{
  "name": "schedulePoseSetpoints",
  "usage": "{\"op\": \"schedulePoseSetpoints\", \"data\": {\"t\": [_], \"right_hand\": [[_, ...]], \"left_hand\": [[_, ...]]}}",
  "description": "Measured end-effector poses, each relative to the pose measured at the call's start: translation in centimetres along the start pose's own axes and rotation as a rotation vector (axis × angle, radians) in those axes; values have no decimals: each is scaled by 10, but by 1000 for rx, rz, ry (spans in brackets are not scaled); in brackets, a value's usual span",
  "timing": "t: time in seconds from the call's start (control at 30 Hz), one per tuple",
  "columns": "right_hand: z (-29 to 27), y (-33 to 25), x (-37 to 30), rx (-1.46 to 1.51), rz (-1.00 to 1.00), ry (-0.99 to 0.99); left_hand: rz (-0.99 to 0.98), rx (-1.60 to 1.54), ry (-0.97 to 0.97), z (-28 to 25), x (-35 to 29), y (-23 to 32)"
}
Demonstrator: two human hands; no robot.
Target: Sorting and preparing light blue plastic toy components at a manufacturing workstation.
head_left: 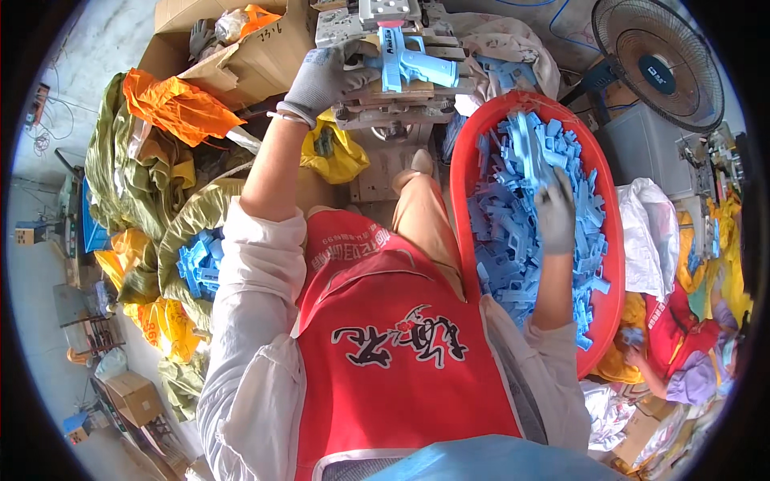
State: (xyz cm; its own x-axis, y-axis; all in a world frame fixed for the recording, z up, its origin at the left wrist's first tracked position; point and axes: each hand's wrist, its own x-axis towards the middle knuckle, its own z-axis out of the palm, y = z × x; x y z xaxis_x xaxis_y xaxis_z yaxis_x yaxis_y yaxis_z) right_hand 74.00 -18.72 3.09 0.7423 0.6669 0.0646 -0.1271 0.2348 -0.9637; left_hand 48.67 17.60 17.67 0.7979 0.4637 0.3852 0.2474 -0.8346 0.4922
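My left hand [325, 78], in a grey glove, reaches to the metal fixture of a machine [377, 116]. Its fingers and thumb close on the edge of a light blue plastic toy pistol [419, 66], which lies on the fixture with a dark print on its upright part. My right hand [555, 215], also gloved in grey, is over a red oval tub [613, 264] heaped with blue toy pistol pieces [505, 216]. From its fingers a long blue toy pistol [527, 148] points away, slightly smeared by motion. The exact grip of these fingers is partly hidden.
A cardboard box [257, 60] and an orange bag [176, 104] are at far left. Green sacks [128, 168] hold more blue pieces [200, 260]. A black fan [658, 68] stands at far right. A co-worker [690, 345] sits at right, beyond a white sack [648, 232].
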Motion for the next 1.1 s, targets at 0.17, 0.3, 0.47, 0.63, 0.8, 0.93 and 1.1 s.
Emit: {"op": "schedulePoseSetpoints", "data": {"t": [0.17,0.3,0.47,0.63,0.8,0.93,1.1], "right_hand": [[88,-45,66,-319,-344,-153],[135,-64,85,259,-55,-219],[177,-54,99,31,-86,-361],[212,-59,110,-362,-114,-454],[195,-52,138,-727,-533,-569],[141,-71,92,-782,-625,-384],[20,0,38,-852,33,-173]], "left_hand": [[4,-36,74,-5,-2,4],[-23,-97,189,-28,-20,-1],[-287,-84,273,-39,-102,-21],[-374,-254,385,-36,-185,-43],[-547,-205,485,-42,-256,-31],[-646,-290,547,-51,-302,-24],[-957,379,502,-74,-404,-44]]}}
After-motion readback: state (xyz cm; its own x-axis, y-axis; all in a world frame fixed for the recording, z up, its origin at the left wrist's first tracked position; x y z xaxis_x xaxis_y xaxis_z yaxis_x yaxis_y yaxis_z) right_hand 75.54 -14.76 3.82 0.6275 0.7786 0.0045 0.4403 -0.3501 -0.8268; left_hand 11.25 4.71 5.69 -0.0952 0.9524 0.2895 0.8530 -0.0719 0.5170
